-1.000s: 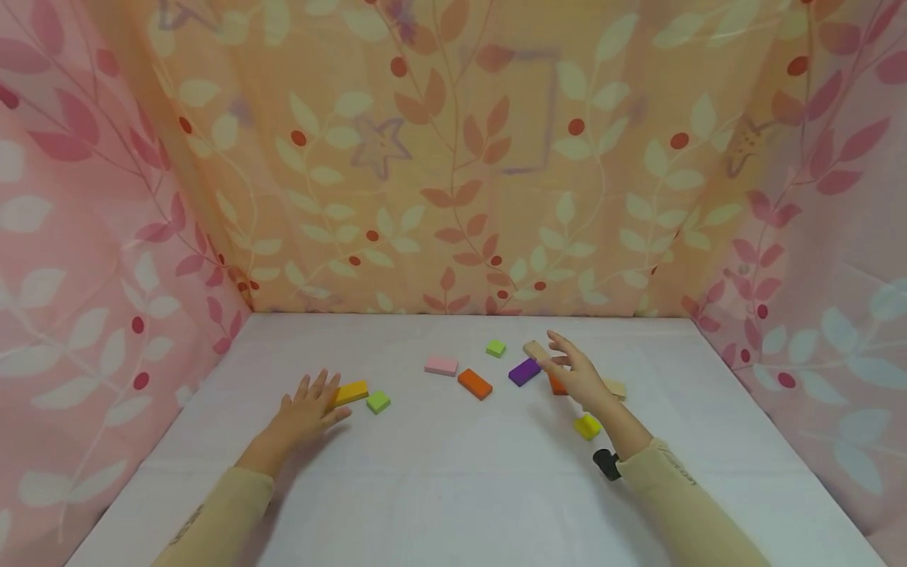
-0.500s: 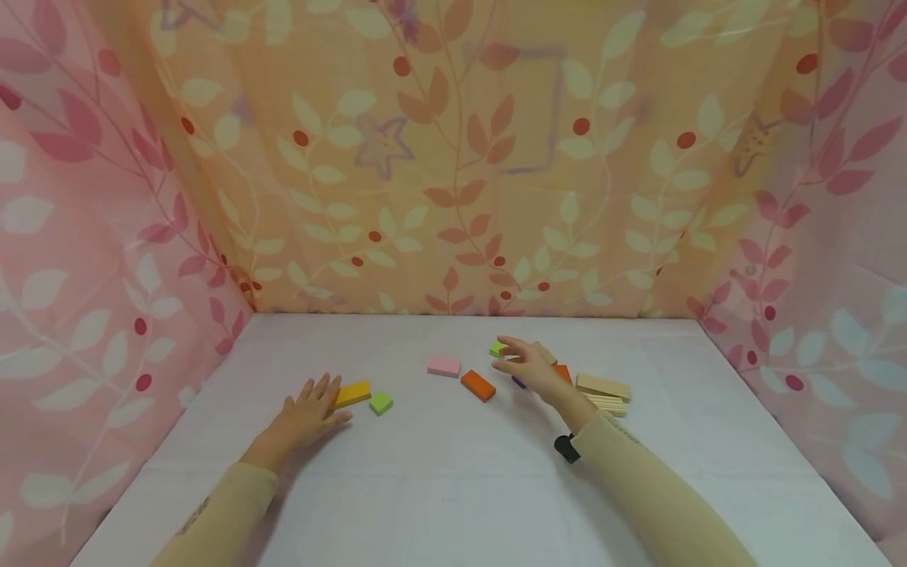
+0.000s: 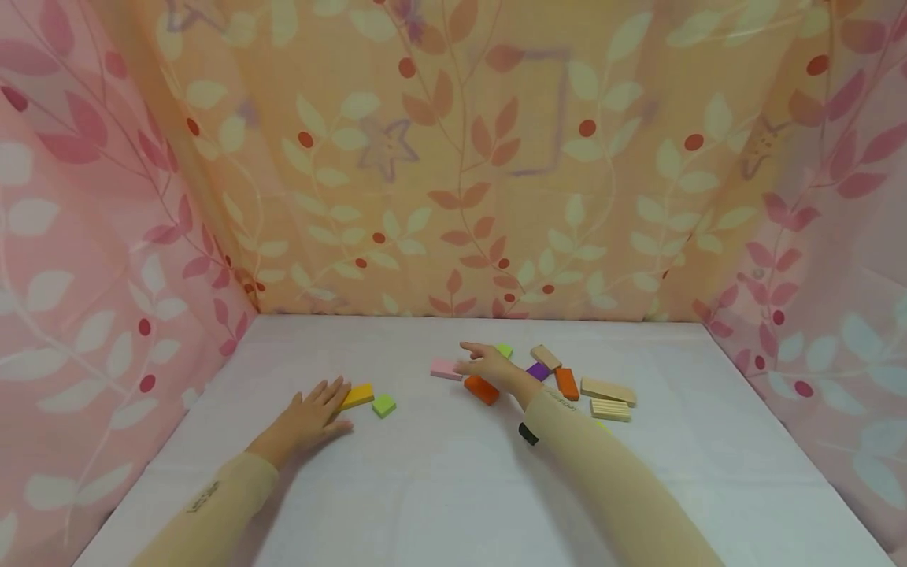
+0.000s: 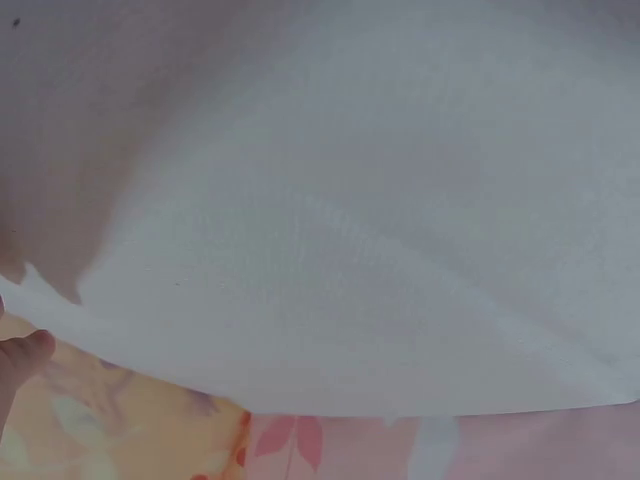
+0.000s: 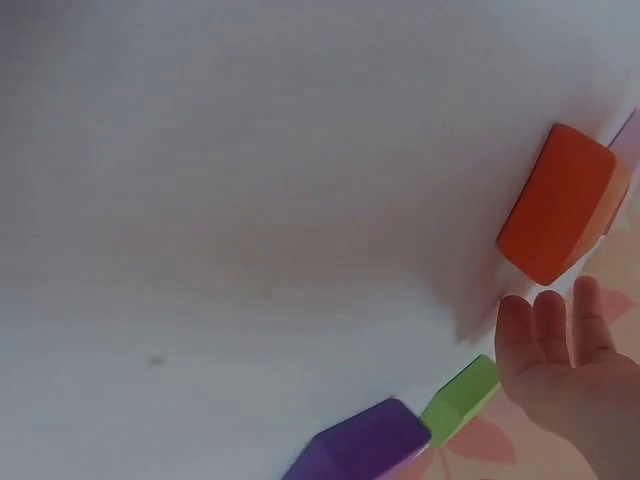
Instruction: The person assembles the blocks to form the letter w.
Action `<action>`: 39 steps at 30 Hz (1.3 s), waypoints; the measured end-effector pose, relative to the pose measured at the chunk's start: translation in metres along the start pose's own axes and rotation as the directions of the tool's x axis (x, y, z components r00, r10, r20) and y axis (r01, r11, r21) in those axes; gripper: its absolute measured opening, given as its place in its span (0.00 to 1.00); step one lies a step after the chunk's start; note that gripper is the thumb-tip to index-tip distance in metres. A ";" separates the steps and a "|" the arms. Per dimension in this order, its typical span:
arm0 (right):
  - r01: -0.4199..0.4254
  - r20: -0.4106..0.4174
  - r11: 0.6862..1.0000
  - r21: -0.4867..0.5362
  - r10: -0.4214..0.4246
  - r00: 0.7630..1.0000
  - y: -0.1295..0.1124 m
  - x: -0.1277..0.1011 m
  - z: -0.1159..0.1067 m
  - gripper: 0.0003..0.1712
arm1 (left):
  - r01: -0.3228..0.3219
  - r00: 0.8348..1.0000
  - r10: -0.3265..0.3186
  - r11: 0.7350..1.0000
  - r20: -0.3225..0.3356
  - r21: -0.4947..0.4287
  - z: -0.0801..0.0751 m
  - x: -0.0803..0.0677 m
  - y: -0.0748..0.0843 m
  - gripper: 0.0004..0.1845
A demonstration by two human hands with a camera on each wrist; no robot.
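Pink block lies mid-counter toward the back edge, just beside the orange block; my right hand hovers over both, fingers spread and empty. My left hand lies flat, touching the yellow block.

Left wrist view: only bare counter.

Right wrist view: loose fingers above the orange block; I could knock it into its neighbour.

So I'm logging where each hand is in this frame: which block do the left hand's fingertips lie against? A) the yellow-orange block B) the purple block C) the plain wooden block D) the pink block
A: in the head view the left hand lies flat on the white table with its fingertips at the yellow-orange block, beside a small green block.
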State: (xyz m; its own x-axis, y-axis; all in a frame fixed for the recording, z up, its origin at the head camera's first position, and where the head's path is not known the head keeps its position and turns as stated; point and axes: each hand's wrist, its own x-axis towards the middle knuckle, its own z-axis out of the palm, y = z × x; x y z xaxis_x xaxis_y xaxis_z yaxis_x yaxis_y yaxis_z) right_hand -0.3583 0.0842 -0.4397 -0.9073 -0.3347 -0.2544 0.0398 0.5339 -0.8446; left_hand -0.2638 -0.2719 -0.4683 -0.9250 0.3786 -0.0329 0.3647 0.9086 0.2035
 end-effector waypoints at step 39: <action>0.099 0.104 0.995 0.029 -0.101 0.989 -0.017 0.029 0.009 0.23 | 0.110 0.992 -0.107 0.992 0.060 -0.058 -0.003 -0.006 -0.003 0.44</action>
State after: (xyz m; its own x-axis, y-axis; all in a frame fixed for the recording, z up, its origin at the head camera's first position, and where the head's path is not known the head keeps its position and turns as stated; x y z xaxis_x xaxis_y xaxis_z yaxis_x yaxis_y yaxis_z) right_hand -0.3812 0.0586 -0.4373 -0.8581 -0.4662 -0.2151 -0.0382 0.4757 -0.8788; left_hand -0.2601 -0.2773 -0.4655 -0.9506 0.2892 -0.1127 0.2535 0.9330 0.2553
